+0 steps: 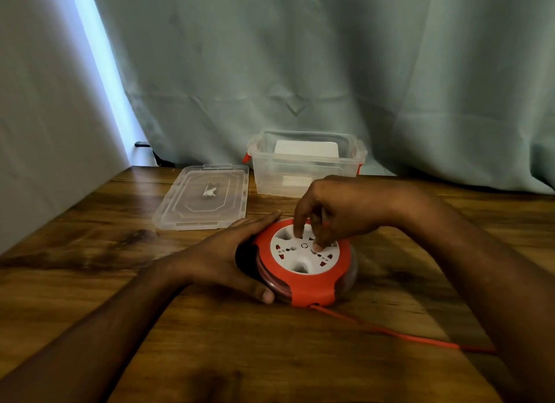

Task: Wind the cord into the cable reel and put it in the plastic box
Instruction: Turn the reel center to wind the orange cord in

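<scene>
the cable reel [306, 260] lies flat on the wooden table [90, 267], its white socket face turned up inside an orange frame, with coils of cord visible through the clear side of the drum. the left hand [231, 252] cups the reel's left edge, fingers stretched fairly straight along the far rim and the thumb pressed against the near rim, so it braces the reel rather than curling tightly round it. the right hand [330, 213] comes down from above with its fingers bent, and its fingertips [318, 246] rest on the white face, some of them in the recesses there; it presses on the face, gripping it with curled fingers. the orange cord [390, 330] leaves the reel at its near edge and runs across the table toward the right, passing behind the right forearm, so part of it is still unwound. behind the reel, well apart from it, stands the clear plastic box [306, 165] with orange latches, open at the top, with a white object inside that cannot be made out. the box's clear lid [204, 196] lies flat on the table just to the left of the box. a pale green curtain [300, 57] hangs behind the table.
</scene>
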`<act>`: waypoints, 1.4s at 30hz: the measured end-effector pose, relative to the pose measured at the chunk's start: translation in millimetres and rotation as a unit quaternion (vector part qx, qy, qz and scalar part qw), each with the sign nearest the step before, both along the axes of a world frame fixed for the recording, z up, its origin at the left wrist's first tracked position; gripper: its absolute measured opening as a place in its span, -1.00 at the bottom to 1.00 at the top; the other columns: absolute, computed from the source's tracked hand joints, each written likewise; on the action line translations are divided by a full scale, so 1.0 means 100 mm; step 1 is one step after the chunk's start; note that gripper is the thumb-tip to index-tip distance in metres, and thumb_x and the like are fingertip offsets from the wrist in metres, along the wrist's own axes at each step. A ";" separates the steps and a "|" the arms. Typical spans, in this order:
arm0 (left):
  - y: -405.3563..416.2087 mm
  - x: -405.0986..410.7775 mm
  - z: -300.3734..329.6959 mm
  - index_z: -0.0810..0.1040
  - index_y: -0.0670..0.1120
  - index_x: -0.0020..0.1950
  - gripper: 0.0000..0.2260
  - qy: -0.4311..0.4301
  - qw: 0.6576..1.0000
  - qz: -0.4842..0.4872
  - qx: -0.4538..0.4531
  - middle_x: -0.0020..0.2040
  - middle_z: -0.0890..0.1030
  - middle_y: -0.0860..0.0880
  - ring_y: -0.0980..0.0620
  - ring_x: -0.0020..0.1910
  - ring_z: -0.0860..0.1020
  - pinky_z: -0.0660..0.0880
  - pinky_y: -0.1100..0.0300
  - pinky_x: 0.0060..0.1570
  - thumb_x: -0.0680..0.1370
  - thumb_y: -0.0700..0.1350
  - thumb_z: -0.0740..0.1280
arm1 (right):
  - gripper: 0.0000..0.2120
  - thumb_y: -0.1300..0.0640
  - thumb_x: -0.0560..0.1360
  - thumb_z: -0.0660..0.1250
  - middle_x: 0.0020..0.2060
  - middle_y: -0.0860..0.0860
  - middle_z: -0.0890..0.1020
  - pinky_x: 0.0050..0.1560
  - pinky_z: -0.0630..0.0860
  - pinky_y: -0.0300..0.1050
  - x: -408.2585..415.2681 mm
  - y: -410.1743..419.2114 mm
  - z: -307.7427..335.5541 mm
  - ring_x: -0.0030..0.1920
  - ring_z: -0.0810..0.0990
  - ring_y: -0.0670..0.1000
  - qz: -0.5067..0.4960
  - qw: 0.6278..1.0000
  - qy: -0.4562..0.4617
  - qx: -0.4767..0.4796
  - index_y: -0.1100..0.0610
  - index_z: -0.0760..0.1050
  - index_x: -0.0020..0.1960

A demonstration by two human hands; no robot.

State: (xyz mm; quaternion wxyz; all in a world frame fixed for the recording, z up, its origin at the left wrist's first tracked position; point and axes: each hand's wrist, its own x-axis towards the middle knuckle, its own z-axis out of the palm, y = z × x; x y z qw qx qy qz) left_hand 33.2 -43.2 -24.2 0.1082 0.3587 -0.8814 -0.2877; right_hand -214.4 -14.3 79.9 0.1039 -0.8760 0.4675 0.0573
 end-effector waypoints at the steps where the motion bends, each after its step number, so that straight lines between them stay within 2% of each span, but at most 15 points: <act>1: 0.00 0.00 0.00 -0.13 0.47 0.55 0.20 0.000 1.000 -0.001 -0.001 0.63 0.08 0.25 0.17 0.59 0.13 0.23 0.02 0.57 0.09 0.52 0.53 | -0.72 0.08 0.45 0.56 -0.02 -0.29 0.62 -0.35 0.43 -0.42 -0.03 0.00 0.01 -0.17 0.54 -0.40 0.003 1.000 0.002 0.001 -0.18 0.66 0.10; 3: 0.00 0.00 0.00 -0.14 0.53 0.50 0.17 0.002 1.000 -0.002 0.003 0.62 0.07 0.28 0.19 0.58 0.13 0.23 0.08 0.56 0.09 0.52 0.53 | -0.71 0.20 0.46 0.55 0.16 -0.26 0.53 -0.36 0.39 -0.55 -0.06 0.00 0.01 -0.14 0.43 -0.57 0.011 1.000 0.000 0.021 -0.19 0.66 0.00; 6: 0.00 -0.01 0.01 -0.12 0.56 0.48 0.13 0.008 1.000 -0.002 0.005 0.61 0.11 0.30 0.22 0.56 0.17 0.25 0.08 0.55 0.11 0.50 0.54 | -0.66 0.26 0.48 0.51 0.29 -0.24 0.44 -0.28 0.48 -0.44 -0.03 0.01 -0.01 0.04 0.48 -0.42 0.019 0.998 -0.018 0.058 -0.21 0.67 -0.03; 9: -0.01 -0.01 0.00 -0.08 0.48 0.54 0.16 0.016 1.000 -0.010 0.002 0.62 0.12 0.28 0.20 0.58 0.16 0.26 -0.02 0.56 0.12 0.48 0.55 | -0.63 0.30 0.49 0.49 0.39 -0.24 0.42 -0.31 0.48 -0.46 0.02 0.02 -0.03 -0.08 0.47 -0.48 0.041 0.994 -0.029 0.094 -0.21 0.68 0.00; 13: 0.00 0.00 0.00 -0.08 0.56 0.49 0.12 0.021 1.000 -0.011 0.002 0.60 0.13 0.33 0.25 0.57 0.17 0.25 0.02 0.56 0.13 0.46 0.58 | -0.54 0.34 0.52 0.42 0.46 -0.25 0.37 -0.36 0.42 -0.53 0.05 0.02 -0.05 -0.12 0.43 -0.46 0.033 0.997 0.001 0.074 -0.24 0.67 0.10; 14: 0.00 0.00 0.00 -0.08 0.57 0.48 0.12 0.020 1.000 -0.010 0.001 0.59 0.13 0.34 0.26 0.56 0.17 0.24 0.03 0.56 0.13 0.45 0.58 | -0.52 0.35 0.53 0.40 0.47 -0.26 0.36 -0.34 0.44 -0.50 0.05 0.02 -0.05 -0.08 0.44 -0.43 0.036 0.997 0.007 0.072 -0.25 0.67 0.11; 16: 0.00 -0.01 0.00 -0.08 0.56 0.49 0.12 0.018 1.000 -0.007 0.003 0.60 0.13 0.33 0.25 0.56 0.17 0.25 0.03 0.56 0.13 0.46 0.57 | -0.50 0.36 0.53 0.38 0.50 -0.26 0.35 -0.18 0.51 -0.40 0.07 0.03 -0.05 0.17 0.44 -0.34 0.041 0.996 0.014 0.076 -0.29 0.65 0.05; 18: -0.01 0.00 -0.01 -0.08 0.53 0.51 0.14 0.021 1.000 -0.010 0.000 0.60 0.13 0.33 0.25 0.57 0.16 0.25 0.03 0.56 0.13 0.46 0.57 | -0.48 0.36 0.53 0.38 0.50 -0.24 0.36 0.03 0.56 -0.27 0.09 0.04 -0.06 0.39 0.41 -0.13 0.035 0.997 0.019 0.073 -0.34 0.60 -0.04; 19: -0.01 0.00 -0.01 -0.07 0.53 0.51 0.14 0.022 1.000 -0.012 -0.002 0.60 0.13 0.34 0.26 0.56 0.16 0.25 0.04 0.56 0.13 0.46 0.57 | -0.49 0.35 0.53 0.38 0.50 -0.23 0.38 0.04 0.56 -0.26 0.10 0.05 -0.06 0.40 0.42 -0.07 0.032 0.997 0.020 0.069 -0.33 0.59 -0.03; 24: -0.01 0.00 -0.01 -0.06 0.60 0.47 0.09 0.028 0.999 -0.018 -0.004 0.53 0.13 0.48 0.35 0.53 0.17 0.24 0.15 0.54 0.14 0.44 0.59 | -0.53 0.35 0.53 0.38 0.49 -0.20 0.39 -0.17 0.43 -0.36 0.10 0.04 -0.09 0.21 0.44 -0.14 0.024 0.998 0.018 0.056 -0.26 0.62 0.08; 25: -0.02 0.01 -0.01 -0.06 0.61 0.46 0.09 0.029 0.999 -0.018 -0.006 0.53 0.14 0.48 0.35 0.53 0.17 0.23 0.16 0.54 0.15 0.43 0.59 | -0.53 0.35 0.53 0.38 0.49 -0.20 0.38 -0.16 0.43 -0.36 0.09 0.04 -0.09 0.21 0.43 -0.15 0.024 0.998 0.017 0.056 -0.26 0.62 0.08; 29: -0.02 0.01 -0.02 -0.05 0.62 0.45 0.08 0.033 0.999 -0.013 -0.002 0.51 0.14 0.50 0.34 0.53 0.18 0.25 0.18 0.53 0.14 0.44 0.59 | -0.51 0.37 0.53 0.38 0.50 -0.20 0.36 0.03 0.50 -0.32 0.08 0.04 -0.09 0.46 0.36 -0.03 0.028 0.998 0.010 0.062 -0.22 0.64 0.15; 34: -0.01 0.01 -0.01 -0.04 0.66 0.42 0.05 0.033 0.999 -0.017 0.006 0.41 0.15 0.64 0.48 0.45 0.18 0.24 0.36 0.43 0.15 0.42 0.60 | -0.51 0.38 0.51 0.39 0.51 -0.19 0.35 0.08 0.54 -0.25 0.09 0.02 -0.11 0.47 0.35 -0.02 0.034 0.997 0.012 0.065 -0.24 0.63 0.12; 39: 0.00 0.00 0.00 -0.07 0.65 0.43 0.06 0.025 1.000 -0.016 0.005 0.43 0.13 0.62 0.43 0.48 0.18 0.24 0.26 0.48 0.14 0.44 0.58 | -0.47 0.39 0.51 0.40 0.50 -0.19 0.35 0.07 0.56 -0.23 0.09 -0.01 -0.12 0.46 0.36 -0.03 0.037 0.997 0.014 0.068 -0.30 0.60 0.04; 42: 0.00 0.01 0.00 -0.05 0.59 0.48 0.09 0.030 0.999 -0.017 0.001 0.52 0.15 0.48 0.35 0.52 0.19 0.25 0.17 0.52 0.15 0.42 0.59 | -0.45 0.38 0.48 0.43 0.45 -0.22 0.37 -0.02 0.61 -0.22 0.08 -0.01 -0.12 0.39 0.40 -0.05 0.036 0.996 -0.005 0.085 -0.32 0.64 0.06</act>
